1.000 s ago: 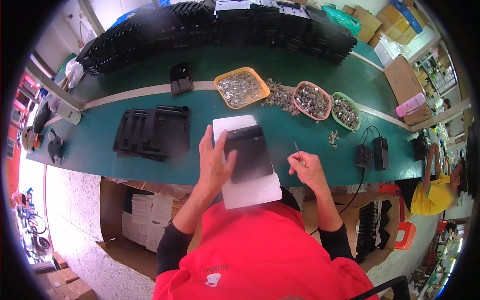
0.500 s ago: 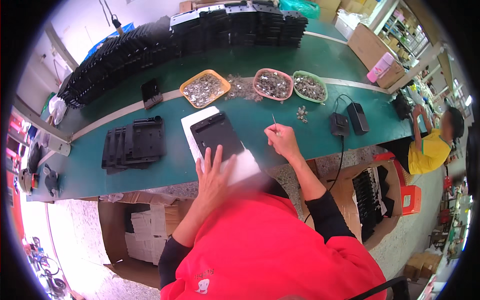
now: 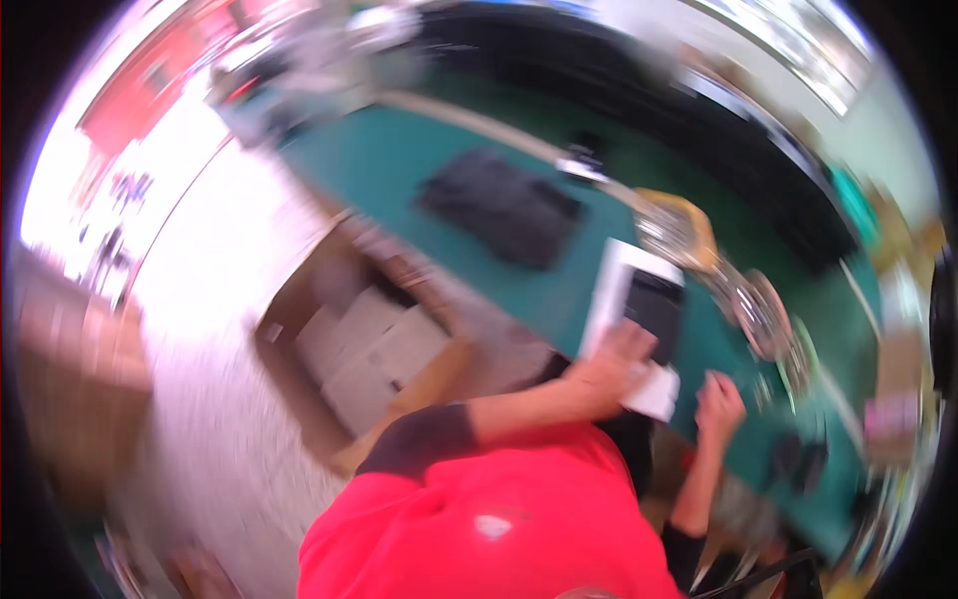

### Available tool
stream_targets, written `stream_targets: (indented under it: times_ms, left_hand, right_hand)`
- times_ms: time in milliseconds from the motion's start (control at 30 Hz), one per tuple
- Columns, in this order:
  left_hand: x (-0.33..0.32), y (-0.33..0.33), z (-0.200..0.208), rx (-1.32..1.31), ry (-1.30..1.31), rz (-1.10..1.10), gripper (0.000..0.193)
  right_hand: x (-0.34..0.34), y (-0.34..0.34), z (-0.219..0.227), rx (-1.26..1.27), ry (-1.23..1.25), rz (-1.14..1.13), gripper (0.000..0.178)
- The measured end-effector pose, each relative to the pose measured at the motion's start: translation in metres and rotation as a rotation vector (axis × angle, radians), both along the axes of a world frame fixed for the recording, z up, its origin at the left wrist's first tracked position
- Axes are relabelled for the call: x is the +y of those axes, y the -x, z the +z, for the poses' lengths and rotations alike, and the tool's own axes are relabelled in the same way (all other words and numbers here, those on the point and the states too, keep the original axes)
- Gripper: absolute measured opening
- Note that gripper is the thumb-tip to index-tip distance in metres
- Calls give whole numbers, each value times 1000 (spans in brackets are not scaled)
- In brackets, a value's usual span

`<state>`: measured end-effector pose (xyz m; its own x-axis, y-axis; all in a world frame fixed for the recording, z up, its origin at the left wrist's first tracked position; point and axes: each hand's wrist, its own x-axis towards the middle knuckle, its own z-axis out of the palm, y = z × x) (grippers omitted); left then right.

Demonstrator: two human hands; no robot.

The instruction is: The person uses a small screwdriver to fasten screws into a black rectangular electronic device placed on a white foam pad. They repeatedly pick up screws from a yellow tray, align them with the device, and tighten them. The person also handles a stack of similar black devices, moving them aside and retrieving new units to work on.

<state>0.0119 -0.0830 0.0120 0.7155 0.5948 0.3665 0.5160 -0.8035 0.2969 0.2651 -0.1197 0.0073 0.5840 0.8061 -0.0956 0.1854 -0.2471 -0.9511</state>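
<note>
Where the left hand (image 3: 615,365) lies, its fingertips meet the near end of a flat black panel (image 3: 655,311), though blur hides the finger shape and I cannot tell whether they pinch it or only rest there. Taking that hand as the centre of a dial, with twelve toward the top of the view, the panel reaches away at one o'clock, lying on a white sheet (image 3: 607,290) that shows past its left side and again below it. At four o'clock, apart from the panel, the right hand (image 3: 720,407) hangs with its fingers curled in together; whether they close on anything cannot be made out. Farther off at one o'clock sits a yellow tray (image 3: 705,240) of small shiny pieces, then a pink bowl (image 3: 783,301) between two and three, and a green bowl (image 3: 804,349) near three. Dark flat parts (image 3: 504,208) are piled at eleven o'clock on the green table (image 3: 364,150), with a small dark object (image 3: 589,150) near twelve and a long black row (image 3: 609,80) behind it. Toward nine, on the floor, an opened cardboard box (image 3: 274,329) holds pale packets (image 3: 374,349).
</note>
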Motion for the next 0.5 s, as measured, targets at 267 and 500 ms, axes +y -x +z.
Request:
stream_targets:
  times_ms: [267, 500]
  left_hand:
    - [-9, -32, -35, -131, -107, 114, 68]
    - [-7, -30, -29, -149, -91, 99, 81]
  right_hand:
    - [3, -43, -5, 138, -45, 228, 15]
    - [7, -155, 19, -577, 12, 3, 26]
